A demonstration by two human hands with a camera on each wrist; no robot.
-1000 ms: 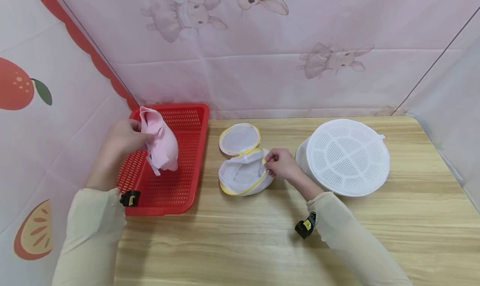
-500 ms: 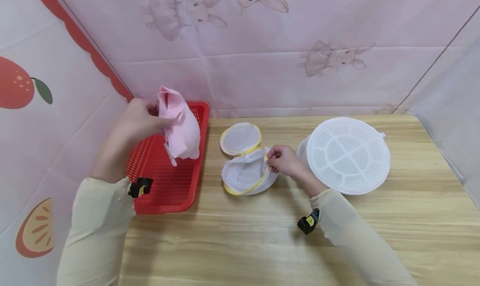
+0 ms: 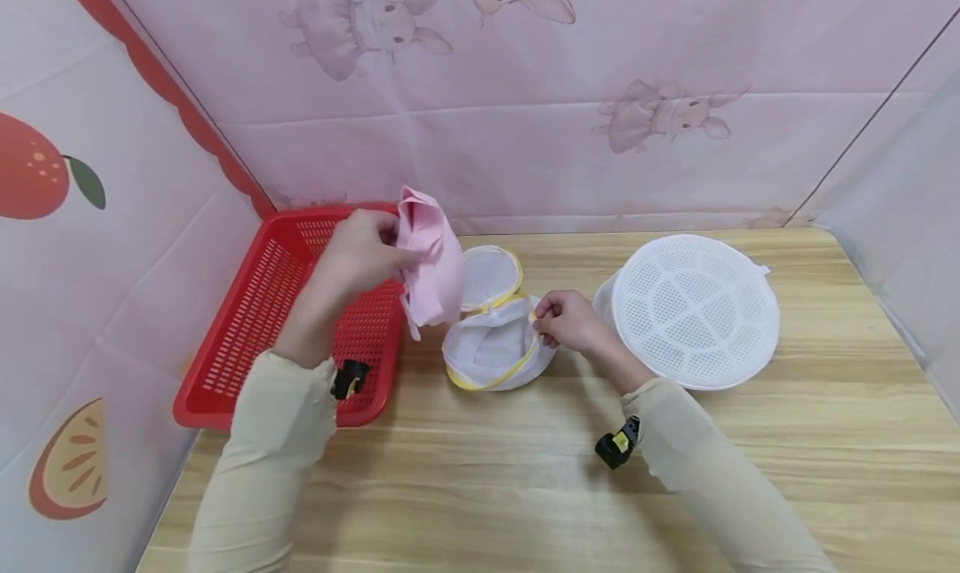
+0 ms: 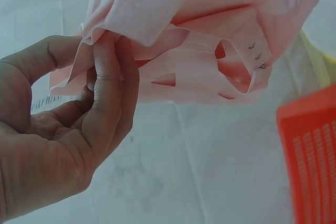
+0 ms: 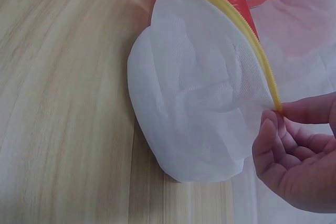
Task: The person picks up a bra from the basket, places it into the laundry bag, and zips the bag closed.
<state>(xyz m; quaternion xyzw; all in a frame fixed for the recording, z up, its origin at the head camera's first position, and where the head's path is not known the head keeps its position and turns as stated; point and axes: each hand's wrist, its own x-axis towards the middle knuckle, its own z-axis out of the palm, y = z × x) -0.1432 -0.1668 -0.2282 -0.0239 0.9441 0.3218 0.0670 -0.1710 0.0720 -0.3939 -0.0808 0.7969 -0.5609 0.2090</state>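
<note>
Between thumb and fingers, my left hand [image 3: 363,252] pinches a folded pink bra [image 3: 438,268], held up in the air near the basket's right side. Small metal hooks show on the bra's band in the left wrist view, with the moulded cup hanging beyond the fingers. A small white mesh laundry bag [image 3: 525,366] with a yellow zip edge lies unzipped on the table, its round lid [image 3: 491,274] folded back behind it. My right hand [image 3: 573,323] pinches the yellow rim of the bag at its right side. In the head view the bra partly covers the lid.
A red plastic basket [image 3: 251,327] stands at the left, partly behind the left forearm. To the right sits a round white container with a mesh-patterned top [image 3: 697,310]. Printed fabric walls border the wooden table [image 3: 480,481] at the back and sides.
My left hand has carried the bra from over the red basket rightward, close to the laundry bag. The right hand keeps its pinch, and the bag has shifted slightly right.
</note>
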